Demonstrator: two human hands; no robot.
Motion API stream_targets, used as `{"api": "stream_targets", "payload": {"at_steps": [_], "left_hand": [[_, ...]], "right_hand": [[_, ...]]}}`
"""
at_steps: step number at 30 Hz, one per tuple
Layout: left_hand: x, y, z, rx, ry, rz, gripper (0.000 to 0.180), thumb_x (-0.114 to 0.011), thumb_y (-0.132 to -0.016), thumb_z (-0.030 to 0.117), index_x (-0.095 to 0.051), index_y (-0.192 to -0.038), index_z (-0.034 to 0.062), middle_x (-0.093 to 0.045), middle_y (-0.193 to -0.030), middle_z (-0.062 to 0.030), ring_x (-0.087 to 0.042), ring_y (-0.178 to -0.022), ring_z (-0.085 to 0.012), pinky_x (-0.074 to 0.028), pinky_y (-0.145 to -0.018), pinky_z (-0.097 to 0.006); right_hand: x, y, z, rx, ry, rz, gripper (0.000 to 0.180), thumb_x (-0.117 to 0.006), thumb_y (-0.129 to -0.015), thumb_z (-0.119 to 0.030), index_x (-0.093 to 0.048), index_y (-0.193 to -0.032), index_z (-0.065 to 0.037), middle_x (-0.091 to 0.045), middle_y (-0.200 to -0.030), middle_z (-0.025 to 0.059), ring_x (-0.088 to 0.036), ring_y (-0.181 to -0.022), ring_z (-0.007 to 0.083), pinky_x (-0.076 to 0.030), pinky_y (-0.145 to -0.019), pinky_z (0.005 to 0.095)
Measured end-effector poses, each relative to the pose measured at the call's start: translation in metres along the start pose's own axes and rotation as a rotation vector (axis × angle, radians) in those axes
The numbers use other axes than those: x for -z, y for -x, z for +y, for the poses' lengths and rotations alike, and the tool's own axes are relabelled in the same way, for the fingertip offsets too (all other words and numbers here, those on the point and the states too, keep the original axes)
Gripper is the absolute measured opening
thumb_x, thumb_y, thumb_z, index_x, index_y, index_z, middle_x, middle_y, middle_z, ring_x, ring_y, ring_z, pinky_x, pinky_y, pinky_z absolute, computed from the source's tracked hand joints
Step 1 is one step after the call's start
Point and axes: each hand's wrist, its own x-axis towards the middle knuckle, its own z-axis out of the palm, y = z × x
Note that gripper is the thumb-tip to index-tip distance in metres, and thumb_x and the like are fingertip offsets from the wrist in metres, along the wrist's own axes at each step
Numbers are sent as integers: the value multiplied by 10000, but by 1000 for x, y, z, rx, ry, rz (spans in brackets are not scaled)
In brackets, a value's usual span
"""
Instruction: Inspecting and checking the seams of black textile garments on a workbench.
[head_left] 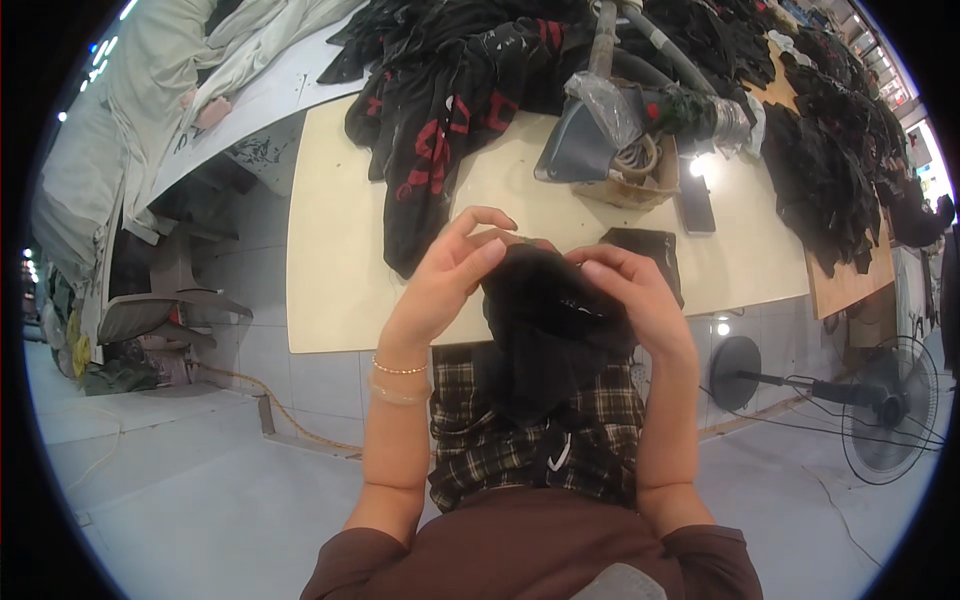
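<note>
A dark black cloth garment [550, 335] hangs bunched between my hands, over the table's near edge and my lap. My left hand [448, 272] grips its upper left edge, thumb in front and some fingers partly behind the cloth, while the index finger arches free above. At the upper right edge, my right hand [640, 295] pinches the fabric between thumb and bent fingers. A small pale mark shows on the cloth near the right thumb. Just beyond the right hand, another dark folded cloth piece [655, 250] lies on the cream table [335, 230].
Black garments with red print [440, 140] heap across the table's far side. A cardboard box [640, 188] holding cord stands beneath a grey pole-mounted device [580, 130], beside a dark phone [697, 200]. Pale fabric [150, 90] drapes at left; a fan [888, 410] stands at right.
</note>
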Motion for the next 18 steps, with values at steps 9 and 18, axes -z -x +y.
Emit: {"api": "stream_targets", "payload": {"at_steps": [9, 18], "left_hand": [[-21, 7, -3, -391, -1021, 318, 258, -656, -753, -115, -578, -947, 36, -493, -777, -13, -444, -687, -73, -399, -648, -209], [-53, 15, -57, -822, -1008, 838, 301, -583, -684, -158, -356, -707, 39, -286, -654, -54, -299, -563, -177, -298, -512, -274]], "right_hand": [[-19, 1, 9, 447, 710, 205, 194, -723, -737, -20, -554, -830, 7, -494, -662, 78, -479, -551, 163, -394, -536, 287], [-23, -2, 31, 741, 904, 740, 144, -680, -710, 3, -548, -769, 2, -503, -649, 118, -486, -555, 295, -396, -520, 347]]}}
